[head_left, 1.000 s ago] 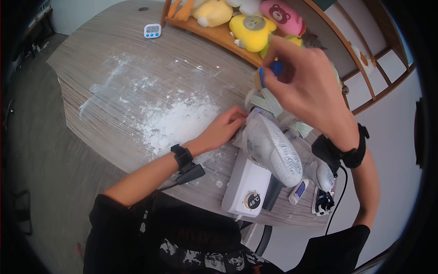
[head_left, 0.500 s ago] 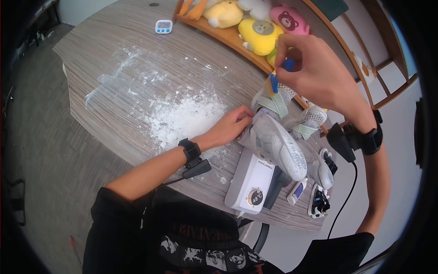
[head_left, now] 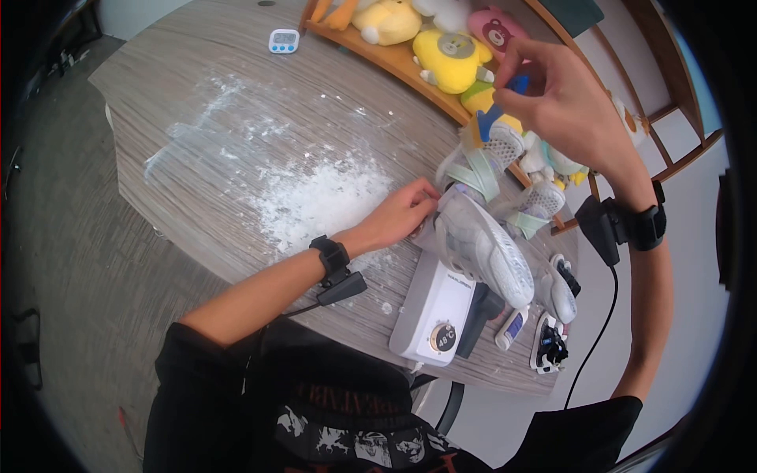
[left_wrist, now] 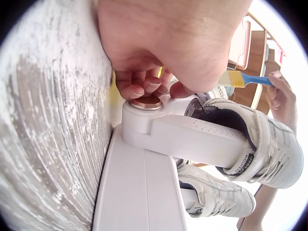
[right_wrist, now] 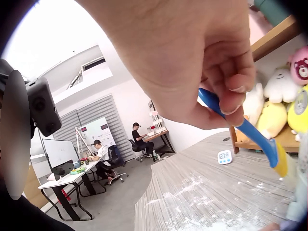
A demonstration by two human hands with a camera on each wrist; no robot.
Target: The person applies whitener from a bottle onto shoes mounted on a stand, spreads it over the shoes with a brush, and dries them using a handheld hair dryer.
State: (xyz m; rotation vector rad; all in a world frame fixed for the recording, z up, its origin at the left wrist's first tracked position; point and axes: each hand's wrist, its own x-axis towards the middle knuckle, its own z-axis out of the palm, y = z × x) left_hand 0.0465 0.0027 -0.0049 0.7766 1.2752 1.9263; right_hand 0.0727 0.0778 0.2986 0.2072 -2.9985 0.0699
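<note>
Our right hand [head_left: 564,102] is up high and pinches a small blue brush [head_left: 495,118] with curled fingers. The brush slants down and to the left, bristles lowest. The shoe [head_left: 481,248] sits on the white dryer [head_left: 430,307], below the brush and closer to us. Our left hand [head_left: 398,217] is much nearer the shoe. Its curled fingers press the dryer's round knob [left_wrist: 147,102], just beside the shoe's opening.

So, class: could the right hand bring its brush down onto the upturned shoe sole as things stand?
Probably yes: the right hand holds the brush just above the shoe, nothing between; the left hand sits at its side.
</note>
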